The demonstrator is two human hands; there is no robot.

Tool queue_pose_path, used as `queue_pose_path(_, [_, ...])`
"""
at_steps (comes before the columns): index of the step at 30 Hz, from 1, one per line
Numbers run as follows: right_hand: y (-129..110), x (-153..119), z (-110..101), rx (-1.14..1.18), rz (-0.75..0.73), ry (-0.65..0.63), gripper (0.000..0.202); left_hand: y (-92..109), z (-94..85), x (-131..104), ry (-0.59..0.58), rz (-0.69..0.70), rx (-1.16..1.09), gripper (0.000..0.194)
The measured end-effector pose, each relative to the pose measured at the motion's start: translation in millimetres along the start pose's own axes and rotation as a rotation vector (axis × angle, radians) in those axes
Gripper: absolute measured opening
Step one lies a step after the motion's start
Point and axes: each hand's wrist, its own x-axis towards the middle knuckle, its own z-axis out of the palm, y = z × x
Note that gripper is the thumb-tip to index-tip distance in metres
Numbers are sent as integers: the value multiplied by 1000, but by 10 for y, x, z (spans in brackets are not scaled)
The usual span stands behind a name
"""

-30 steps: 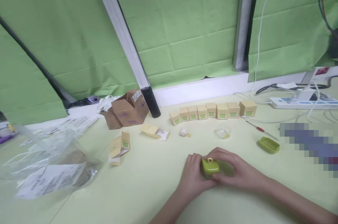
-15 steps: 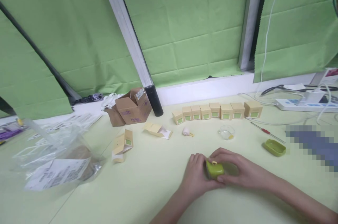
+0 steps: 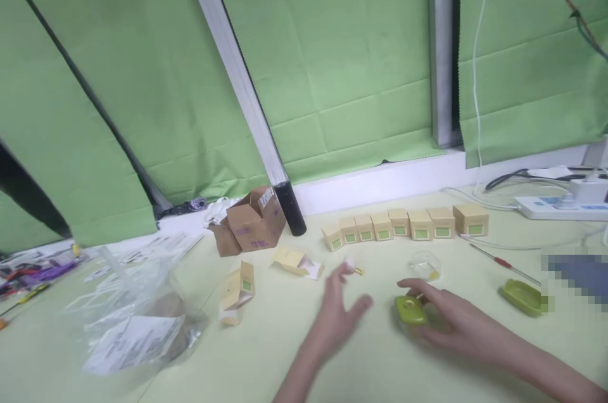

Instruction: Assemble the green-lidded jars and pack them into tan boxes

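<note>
From where I stand, the little green case (image 3: pixel 409 310) is in the person's right hand (image 3: pixel 446 322), just above or on the table (image 3: pixel 361 368); I can't tell which. Its top is a bright yellowish green, squarish with rounded corners, smooth and a bit shiny, with a small round detail near the middle. Under the green top there is a paler, greyish edge, too blurred to make out. The fingers of that hand are closed on the case, thumb on the near side and the forefinger curving round the far side.

The left hand (image 3: pixel 335 313) is apart from the case, thumb and forefinger spread wide, forefinger pointing at a small pale pink piece (image 3: pixel 350 262) with a yellow loop (image 3: pixel 360 271). The fingertip comes right up to the piece; whether it touches, I can't say.

Beyond the right hand sits a clear cup (image 3: pixel 424 267) with a spot of yellow in it. Further right lies an open green tray (image 3: pixel 521 297), much the same colour as the case, its raised rim around a shallow hollow. A thin screwdriver (image 3: pixel 504 263) with a red section slants behind it. Eight small tan boxes (image 3: pixel 420 225), each with a green label, stand in a row near the wall.
</note>
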Motion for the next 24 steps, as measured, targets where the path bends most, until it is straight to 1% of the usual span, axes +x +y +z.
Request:
queue_pose_path(1, [42, 3, -16, -19, 11, 22, 51, -84, -150, 93, 129, -29, 196, 58])
queue_pose_path(2, [73, 3, -33, -39, 4, 40, 57, -170, -298, 183, 188, -61, 269, 55])
queue_pose_path(3, [90, 0, -51, -61, -18, 62, 62, -255, -433, 262, 211, -87, 312, 56])
queue_pose_path(4, [93, -5, -68, -86, -47, 88, 66, -335, -549, 324, 218, -117, 354, 61])
queue_pose_path(6, [65, -16, -94, -130, -96, 153, 67, -470, -700, 382, 175, -156, 407, 71])
queue_pose_path(8, [11, -24, -110, -145, -133, 209, 59, -554, -749, 365, 146, -164, 439, 74])
queue_pose_path(10, [-49, -27, -120, -129, -174, 246, 53, -576, -742, 309, 154, -155, 453, 67])
queue_pose_path(12, [-101, -30, -125, -85, -210, 269, 47, -532, -730, 248, 184, -147, 451, 57])
queue_pose_path(14, [-141, -38, -123, -23, -227, 283, 40, -422, -719, 198, 216, -142, 444, 51])
queue_pose_path(16, [-166, -52, -104, 59, -192, 284, 35, -254, -663, 157, 288, -84, 339, 52])
queue_pose_path(17, [-173, -61, -85, 110, -158, 272, 36, -155, -599, 136, 329, -44, 274, 54])
queue_pose_path(18, [-176, -68, -59, 171, -119, 254, 38, -52, -504, 112, 405, 36, 87, 57])
queue_pose_path(19, [-175, -74, -28, 241, -83, 229, 42, 50, -381, 85, 445, 78, -18, 62])
queue_pose_path(20, [-171, -77, 5, 321, -59, 199, 47, 144, -233, 53, 446, 85, -92, 65])
queue_pose_path(21, [-166, -76, 38, 405, -49, 172, 52, 227, -73, 16, 401, 58, -322, 67])
queue_pose_path(22, [-162, -70, 65, 490, -52, 151, 56, 296, 87, -25, 303, 32, -532, 70])
queue_pose_path(23, [-159, -60, 85, 573, -58, 145, 58, 349, 232, -69, 166, 43, -693, 73])
queue_pose_path(24, [-161, -47, 93, 645, -59, 143, 59, 387, 352, -115, 49, 78, -794, 79])
